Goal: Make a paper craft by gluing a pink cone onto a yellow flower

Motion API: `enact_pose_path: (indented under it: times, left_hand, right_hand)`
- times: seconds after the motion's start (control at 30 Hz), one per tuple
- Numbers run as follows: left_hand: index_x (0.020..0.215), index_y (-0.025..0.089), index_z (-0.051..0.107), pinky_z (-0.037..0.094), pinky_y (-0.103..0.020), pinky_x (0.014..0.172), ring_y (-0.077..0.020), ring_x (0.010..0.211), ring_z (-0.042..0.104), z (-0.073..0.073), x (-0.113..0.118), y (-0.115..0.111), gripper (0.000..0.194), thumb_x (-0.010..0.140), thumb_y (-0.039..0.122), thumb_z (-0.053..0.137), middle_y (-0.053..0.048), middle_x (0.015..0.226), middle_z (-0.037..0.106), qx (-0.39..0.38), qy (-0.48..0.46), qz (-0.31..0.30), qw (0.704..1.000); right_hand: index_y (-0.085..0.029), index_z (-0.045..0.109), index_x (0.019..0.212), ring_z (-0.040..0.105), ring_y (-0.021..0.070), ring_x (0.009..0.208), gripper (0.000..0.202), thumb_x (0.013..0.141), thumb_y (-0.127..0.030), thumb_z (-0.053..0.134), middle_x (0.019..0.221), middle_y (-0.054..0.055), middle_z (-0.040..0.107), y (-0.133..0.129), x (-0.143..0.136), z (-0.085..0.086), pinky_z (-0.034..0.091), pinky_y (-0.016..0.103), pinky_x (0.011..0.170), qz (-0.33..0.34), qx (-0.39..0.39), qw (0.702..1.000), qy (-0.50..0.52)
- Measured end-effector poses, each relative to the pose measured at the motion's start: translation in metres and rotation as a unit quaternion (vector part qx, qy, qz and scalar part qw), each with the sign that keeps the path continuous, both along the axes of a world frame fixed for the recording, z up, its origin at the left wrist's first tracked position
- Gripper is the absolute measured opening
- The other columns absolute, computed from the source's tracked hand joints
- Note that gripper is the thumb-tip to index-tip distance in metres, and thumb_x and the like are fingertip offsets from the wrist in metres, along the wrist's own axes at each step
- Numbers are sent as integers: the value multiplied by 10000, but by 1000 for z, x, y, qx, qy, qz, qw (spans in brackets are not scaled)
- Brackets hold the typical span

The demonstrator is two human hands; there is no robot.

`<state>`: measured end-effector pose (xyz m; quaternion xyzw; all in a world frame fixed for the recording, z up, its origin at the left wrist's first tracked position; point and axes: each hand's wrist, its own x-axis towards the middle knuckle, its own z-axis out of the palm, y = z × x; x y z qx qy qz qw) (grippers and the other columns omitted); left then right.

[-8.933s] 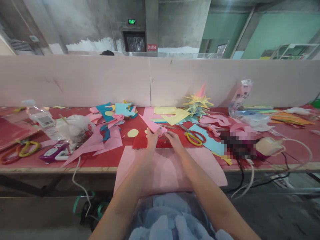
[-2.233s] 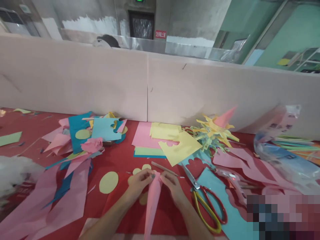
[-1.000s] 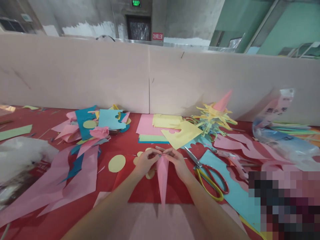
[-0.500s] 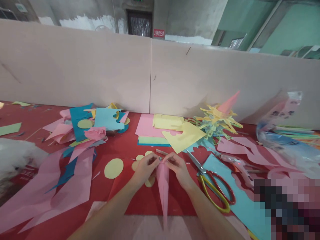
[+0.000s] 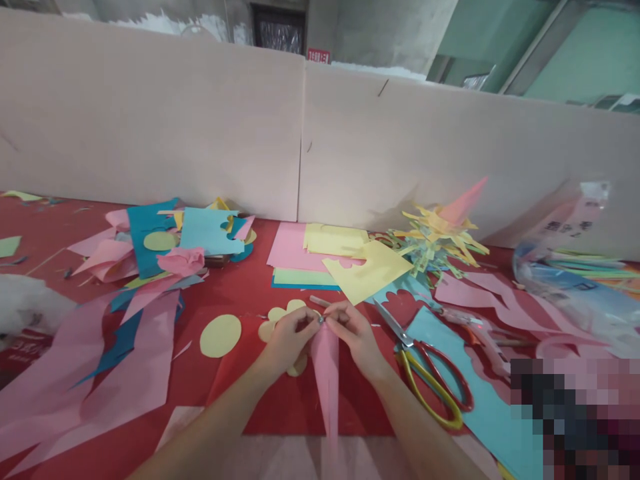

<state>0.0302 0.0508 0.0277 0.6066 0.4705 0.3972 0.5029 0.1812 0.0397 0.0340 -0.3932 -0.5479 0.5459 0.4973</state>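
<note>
A long pink paper cone [image 5: 327,387] points toward me, its wide end pinched between both hands. My left hand [image 5: 295,337] is closed at the left of the wide end, with a small shiny bit at its fingertips, too small to name. My right hand [image 5: 353,333] is closed on the right edge of the cone. Partly behind my left hand lies a yellow flower-shaped cutout [image 5: 267,331]. A yellow oval [image 5: 221,336] rests to its left. Scissors [image 5: 406,339] with red and yellow handles lie open, right of my right hand.
Pink strips [image 5: 145,360] and a pile of scraps lie left. Behind are stacked sheets [image 5: 287,247] and a yellow fringed piece with a pink cone [image 5: 463,203]. A glue gun [image 5: 483,333], blue paper [image 5: 450,373] and a plastic bag [image 5: 575,280] are right.
Both hands still hold the cone, and their fingertips have drawn slightly closer together. The view has shifted a little.
</note>
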Motion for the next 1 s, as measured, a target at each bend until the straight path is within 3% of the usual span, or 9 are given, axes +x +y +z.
enact_pose_path:
  times: [0.07, 0.2, 0.3, 0.47, 0.6, 0.7, 0.87, 1.0]
  left_hand:
    - [698, 163, 535, 365, -222, 585, -112, 618, 450, -1, 0, 0, 213, 784, 352, 485, 16, 651, 507, 6, 5, -2, 1000]
    - [682, 171, 503, 361, -221, 590, -112, 621, 449, -5, -2, 0, 200, 787, 338, 467, 20, 647, 498, 22, 29, -15, 999]
    - [665, 176, 491, 365, -218, 565, -113, 601, 454, -7, -2, -1, 229, 788, 368, 466, 22, 612, 486, 16, 29, -20, 999]
    - [682, 191, 534, 383, -224, 530, -133, 596, 499, -4, -1, -5, 264, 769, 436, 490, 13, 595, 505, 7, 6, -19, 1000]
    - [691, 187, 549, 405, -231, 600, -137, 653, 503, -2, -2, -7, 272, 782, 434, 481, 4, 651, 535, 27, 14, -19, 999]
    - [710, 174, 553, 410, -236, 666, -137, 701, 502, 1, -3, -7, 320, 828, 433, 405, -9, 706, 552, 31, -14, -18, 999]
    - [639, 170, 508, 408, -219, 578, -116, 620, 462, 3, -3, -6, 347, 762, 494, 484, 9, 638, 494, -31, -55, -18, 998]
    - [712, 154, 592, 435, -248, 628, -147, 690, 517, -2, -5, -5, 418, 772, 535, 431, -33, 706, 571, -65, -140, -9, 988]
  right_hand:
    - [-256, 555, 861, 518, 209, 1016, 113, 774, -318, 591, 628, -12, 510, 0, -1, 0, 375, 348, 868, -12, 11, 1000, -8]
    - [-260, 543, 847, 549, 180, 843, 110, 768, -317, 596, 608, -35, 451, -1, -2, 1, 387, 340, 834, -18, 20, 1000, -14]
    - [-257, 554, 832, 535, 203, 952, 99, 767, -319, 595, 644, -15, 503, -1, -1, 2, 379, 346, 855, -6, 14, 1000, -11]
    - [-252, 583, 819, 448, 228, 1134, 93, 780, -336, 574, 908, 41, 603, -2, 1, 2, 365, 360, 898, 12, -10, 1000, -8]
    - [-254, 584, 816, 434, 206, 1157, 57, 776, -295, 590, 729, 10, 573, 0, 2, 1, 317, 357, 951, 22, 5, 1000, 3]
    - [-257, 558, 794, 507, 209, 1055, 84, 750, -292, 620, 670, -7, 549, 0, 3, 2, 377, 349, 880, 14, -32, 998, 45]
    - [-228, 525, 742, 519, 229, 1048, 125, 738, -308, 621, 982, 39, 622, -1, 3, 4, 432, 315, 751, 17, -85, 991, 99]
    - [-225, 528, 751, 546, 225, 1020, 125, 729, -294, 630, 1146, 45, 583, 1, 3, 1, 435, 322, 749, 31, -111, 982, 149]
